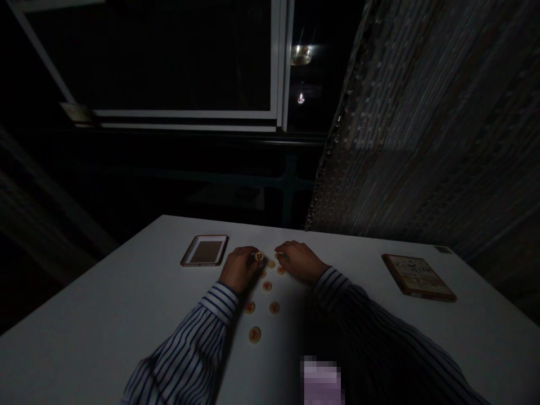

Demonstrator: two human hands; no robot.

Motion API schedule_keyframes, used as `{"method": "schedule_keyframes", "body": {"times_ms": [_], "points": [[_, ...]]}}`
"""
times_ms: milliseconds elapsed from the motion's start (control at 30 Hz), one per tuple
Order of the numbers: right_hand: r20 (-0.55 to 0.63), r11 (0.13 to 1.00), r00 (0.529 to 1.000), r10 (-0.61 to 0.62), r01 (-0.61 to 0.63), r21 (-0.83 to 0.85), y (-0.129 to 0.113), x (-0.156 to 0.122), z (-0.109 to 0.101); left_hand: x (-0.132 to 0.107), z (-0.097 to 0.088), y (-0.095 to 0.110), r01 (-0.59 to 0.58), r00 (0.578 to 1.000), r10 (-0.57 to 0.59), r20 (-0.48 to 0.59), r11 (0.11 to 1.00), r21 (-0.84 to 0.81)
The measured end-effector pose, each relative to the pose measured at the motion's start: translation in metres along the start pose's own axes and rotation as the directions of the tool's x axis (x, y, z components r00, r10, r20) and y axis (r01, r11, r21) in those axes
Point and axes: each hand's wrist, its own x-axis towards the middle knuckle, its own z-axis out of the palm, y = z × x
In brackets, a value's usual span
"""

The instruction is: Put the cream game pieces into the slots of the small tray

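Observation:
My left hand [239, 269] is closed on a round Chinese chess piece [259, 256], pinched on edge with its dark-marked face turned towards me. Opposite it, my right hand [301, 260] pinches what looks like another pale chess piece [278, 255], mostly hidden by the fingers. Between and just below the hands lie a plain-topped piece [271, 264] and a red-marked piece [280, 270]. Several more red-marked pieces lie flat nearer to me, among them one in the middle [267, 286] and the nearest one [254, 334].
An open shallow box [205, 251] with a brown inside stands left of my hands on the white table [139, 292]. To the right lies a printed, wood-edged flat box or lid [418, 275]. Behind the table hang a bead curtain [379, 140] and a white-framed window [185, 114]. The room is dim.

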Motion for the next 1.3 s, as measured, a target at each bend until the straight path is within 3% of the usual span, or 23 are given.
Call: {"method": "schedule_keyframes", "body": {"times_ms": [633, 1300], "points": [[-0.099, 0.997, 0.994, 0.042, -0.035, 0.076, 0.020, -0.052, -0.020, -0.006, 0.006, 0.057, -0.133, 0.991, 0.131, -0.042, 0.990, -0.048], [-0.246, 0.971, 0.966, 0.084, -0.025, 0.236, 0.042, -0.088, -0.003, -0.020, 0.032, 0.085, -0.165, 0.985, 0.158, -0.063, 0.979, -0.122]]}}
